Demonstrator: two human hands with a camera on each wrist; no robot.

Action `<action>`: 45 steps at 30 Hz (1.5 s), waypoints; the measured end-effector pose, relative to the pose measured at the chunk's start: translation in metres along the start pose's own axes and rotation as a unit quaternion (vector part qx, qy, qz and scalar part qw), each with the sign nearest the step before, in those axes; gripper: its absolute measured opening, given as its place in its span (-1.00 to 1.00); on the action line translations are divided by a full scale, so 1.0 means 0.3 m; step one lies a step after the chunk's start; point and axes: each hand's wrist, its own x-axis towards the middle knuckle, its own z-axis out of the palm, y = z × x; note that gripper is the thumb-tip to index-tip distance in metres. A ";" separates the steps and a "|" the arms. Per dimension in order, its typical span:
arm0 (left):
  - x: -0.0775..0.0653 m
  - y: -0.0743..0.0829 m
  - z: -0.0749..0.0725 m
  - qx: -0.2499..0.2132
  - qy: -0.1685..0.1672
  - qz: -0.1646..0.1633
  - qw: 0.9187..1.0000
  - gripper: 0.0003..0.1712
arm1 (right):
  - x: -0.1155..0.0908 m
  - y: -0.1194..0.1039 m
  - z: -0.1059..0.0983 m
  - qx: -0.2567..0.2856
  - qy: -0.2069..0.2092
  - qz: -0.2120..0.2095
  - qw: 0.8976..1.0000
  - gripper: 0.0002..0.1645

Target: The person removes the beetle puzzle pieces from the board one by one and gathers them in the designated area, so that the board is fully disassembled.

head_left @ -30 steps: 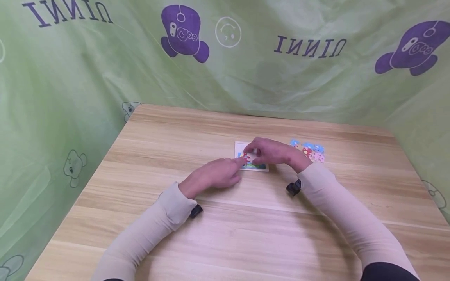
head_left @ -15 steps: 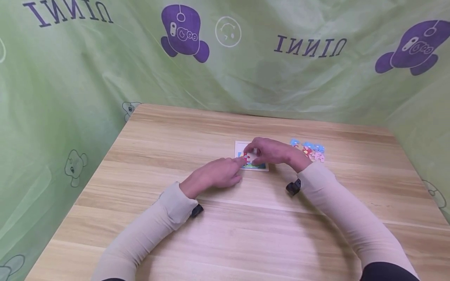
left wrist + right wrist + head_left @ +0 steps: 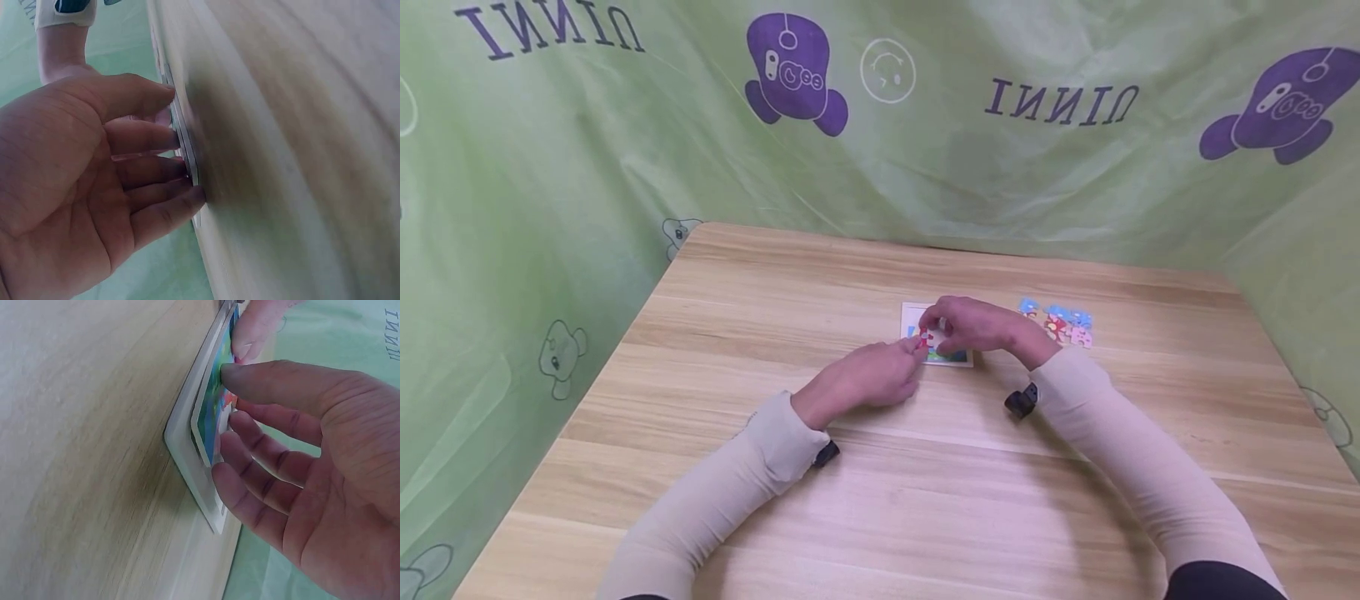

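Note:
A jigsaw puzzle in a shallow white tray [image 3: 910, 310] lies near the table's middle, with green, blue and red pieces fitted along its near side. My right hand [image 3: 976, 323] arches over it. In the right wrist view, the thumb presses on the green-blue pieces [image 3: 209, 419] and bent fingers touch the surface, spread apart. The edge of those pieces stands slightly above the tray. From the near left, my left hand [image 3: 876, 372] reaches in, its fingertips at a red piece [image 3: 925, 340]. In the left wrist view, thumb and fingers meet the tray's edge, gaps between them.
Loose jigsaw pieces [image 3: 1078, 335], pink, red and blue, lie right of the tray behind the right wrist. Below them stretches the wooden table [image 3: 925, 500]. A green printed curtain [image 3: 880, 167] hangs around its back and sides.
My left hand has shifted slightly right and its fingertips have drawn in at the red piece. The right hand stays over the tray almost unmoved.

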 end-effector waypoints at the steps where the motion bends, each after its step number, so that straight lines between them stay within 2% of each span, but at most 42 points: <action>1: 0.000 0.004 0.000 0.005 -0.005 -0.003 1.000 -0.31 | 0.001 -0.003 0.001 0.005 -0.001 -0.001 1.000 -0.48; 7: 0.000 0.013 0.008 0.036 -0.012 -0.005 0.999 -0.29 | 0.007 0.002 0.012 0.031 0.002 0.002 1.000 -0.53; 14: -0.008 0.006 0.018 0.067 0.014 0.007 0.998 -0.32 | 0.014 0.006 0.025 0.050 0.012 -0.003 0.999 -0.57; 20: -0.024 0.013 0.021 0.080 0.069 0.024 0.994 -0.59 | 0.010 0.003 0.026 0.059 0.016 0.006 0.998 -0.57; 23: -0.024 0.016 0.016 0.079 0.082 0.030 0.993 -0.70 | 0.010 0.002 0.024 0.061 0.018 0.005 0.998 -0.57; 33: -0.006 0.014 -0.007 0.051 0.065 0.035 0.996 -0.77 | 0.015 0.003 0.028 0.080 0.022 0.002 0.997 -0.63; 42: -0.005 0.012 -0.012 0.050 0.049 0.036 0.997 -0.74 | 0.016 0.006 0.022 0.043 0.067 -0.021 0.997 -0.95; 45: -0.002 0.013 -0.013 0.048 0.047 0.036 0.997 -0.77 | 0.017 0.005 0.020 0.040 0.077 -0.027 0.996 -0.98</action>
